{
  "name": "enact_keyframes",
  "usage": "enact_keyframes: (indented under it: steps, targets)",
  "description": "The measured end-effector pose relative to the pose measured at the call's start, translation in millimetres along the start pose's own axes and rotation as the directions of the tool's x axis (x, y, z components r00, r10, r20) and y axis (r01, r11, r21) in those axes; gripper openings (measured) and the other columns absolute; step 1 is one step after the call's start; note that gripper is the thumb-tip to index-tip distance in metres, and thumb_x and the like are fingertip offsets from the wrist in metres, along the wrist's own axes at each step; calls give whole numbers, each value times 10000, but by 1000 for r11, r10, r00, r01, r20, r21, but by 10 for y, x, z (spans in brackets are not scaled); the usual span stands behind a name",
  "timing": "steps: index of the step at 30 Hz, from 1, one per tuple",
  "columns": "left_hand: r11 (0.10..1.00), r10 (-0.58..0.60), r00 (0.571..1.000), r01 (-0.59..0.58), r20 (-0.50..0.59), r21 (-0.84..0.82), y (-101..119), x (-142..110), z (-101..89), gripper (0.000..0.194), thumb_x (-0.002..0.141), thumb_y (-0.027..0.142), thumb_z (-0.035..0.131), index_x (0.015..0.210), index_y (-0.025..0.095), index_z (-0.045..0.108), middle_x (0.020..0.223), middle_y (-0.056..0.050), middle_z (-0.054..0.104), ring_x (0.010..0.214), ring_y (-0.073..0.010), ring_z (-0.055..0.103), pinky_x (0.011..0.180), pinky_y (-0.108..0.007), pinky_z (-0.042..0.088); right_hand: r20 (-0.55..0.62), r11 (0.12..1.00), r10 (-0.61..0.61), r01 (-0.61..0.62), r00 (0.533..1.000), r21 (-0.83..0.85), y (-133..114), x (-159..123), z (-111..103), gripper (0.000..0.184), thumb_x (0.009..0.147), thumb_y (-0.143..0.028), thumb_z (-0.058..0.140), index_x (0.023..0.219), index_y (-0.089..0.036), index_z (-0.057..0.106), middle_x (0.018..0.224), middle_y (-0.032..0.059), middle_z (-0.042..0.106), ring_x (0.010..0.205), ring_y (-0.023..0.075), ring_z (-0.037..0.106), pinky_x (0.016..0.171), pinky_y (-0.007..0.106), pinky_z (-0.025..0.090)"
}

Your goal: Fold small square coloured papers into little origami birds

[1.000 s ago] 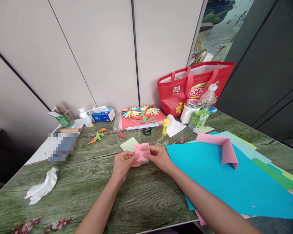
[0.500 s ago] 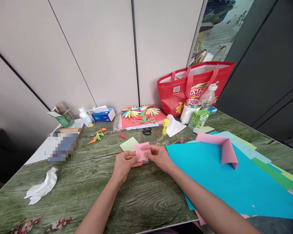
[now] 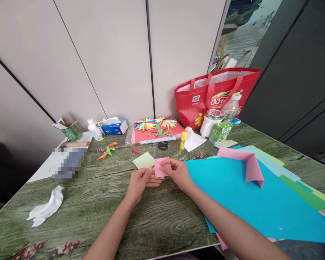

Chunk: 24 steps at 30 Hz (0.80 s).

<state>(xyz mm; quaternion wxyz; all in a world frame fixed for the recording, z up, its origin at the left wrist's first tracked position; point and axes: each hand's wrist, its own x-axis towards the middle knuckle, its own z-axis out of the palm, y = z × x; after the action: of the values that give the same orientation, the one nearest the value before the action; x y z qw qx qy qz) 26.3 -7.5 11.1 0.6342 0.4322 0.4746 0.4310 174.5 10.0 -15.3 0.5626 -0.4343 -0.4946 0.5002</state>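
My right hand [image 3: 179, 174] pinches a small folded pink paper square [image 3: 159, 167], with a crease line across its upper part. My left hand [image 3: 143, 183] is at the lower left of the square, its fingers stretched out and its thumb raised. The left fingertips reach the square's lower edge; whether they touch it I cannot tell. A pale green paper square [image 3: 144, 160] lies on the table just behind the left hand. Under the hands, another small paper edge is mostly hidden.
Large blue paper [image 3: 241, 198] covers the table's right side, with a bent pink strip [image 3: 237, 154] on it. Behind the hands are scissors [image 3: 163, 145], a glue stick [image 3: 183, 140] and folded paper pieces [image 3: 107, 153]. A red bag [image 3: 191, 104] stands at the back; crumpled tissue [image 3: 47, 207] lies left.
The pink square has shifted slightly right in my right hand. My left thumb has come off it, and the left fingers have straightened.
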Motion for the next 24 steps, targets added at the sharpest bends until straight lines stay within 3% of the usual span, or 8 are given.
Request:
enact_keyframes:
  steps: [3, 5, 8, 15, 21, 24]
  targets:
    - [999, -34, 999, 33, 5, 43, 0, -7, 13, 389, 691, 485, 563, 675, 97, 576, 607, -119, 686, 521, -212, 650, 507, -327, 536, -23, 1000, 2, -2, 1000, -5, -7, 5, -4, 171, 561, -276, 693, 662, -166, 612, 603, -27, 567, 515, 95, 457, 493, 216, 359]
    - [994, -28, 999, 26, 18, 102, -7, -11, 24, 372, 664, 465, 601, 656, 95, 573, 619, -125, 687, 518, -209, 649, 505, -319, 534, -23, 1000, -6, 5, 1000, -9, -11, 2, -3, 163, 563, -270, 692, 661, -165, 613, 591, -30, 557, 507, 91, 443, 486, 212, 349]
    - [988, -10, 999, 2, 50, 155, -16, -22, 37, 324, 615, 406, 667, 673, 103, 568, 612, -101, 684, 532, -203, 650, 540, -324, 539, -22, 1000, -13, 13, 1000, -10, -15, -10, 2, 156, 566, -257, 690, 664, -162, 615, 576, -36, 548, 494, 82, 423, 475, 205, 330]
    - [977, 65, 992, -86, 108, 193, -2, -48, 56, 302, 654, 419, 621, 639, 138, 509, 523, -48, 650, 486, -176, 632, 492, -290, 526, -7, 997, 45, -44, 999, 69, -24, -28, 20, 231, 539, -288, 714, 702, -168, 603, 564, -44, 533, 502, 83, 426, 478, 205, 340]
    - [994, 64, 996, -69, 60, 80, -22, -20, 60, 363, 686, 479, 561, 725, 119, 559, 704, -109, 685, 571, -195, 654, 541, -303, 531, -97, 994, 52, -42, 994, 103, -38, -6, 10, 275, 531, -352, 716, 695, -172, 588, 595, -25, 556, 506, 96, 454, 476, 217, 362]
    - [995, 62, 997, -65, 48, 78, -22, -7, 47, 372, 690, 493, 548, 680, 120, 552, 631, -95, 671, 538, -188, 644, 523, -299, 524, -111, 996, 42, -33, 993, 78, -45, -5, 7, 296, 529, -374, 715, 698, -168, 587, 602, -14, 562, 503, 99, 458, 467, 218, 364]
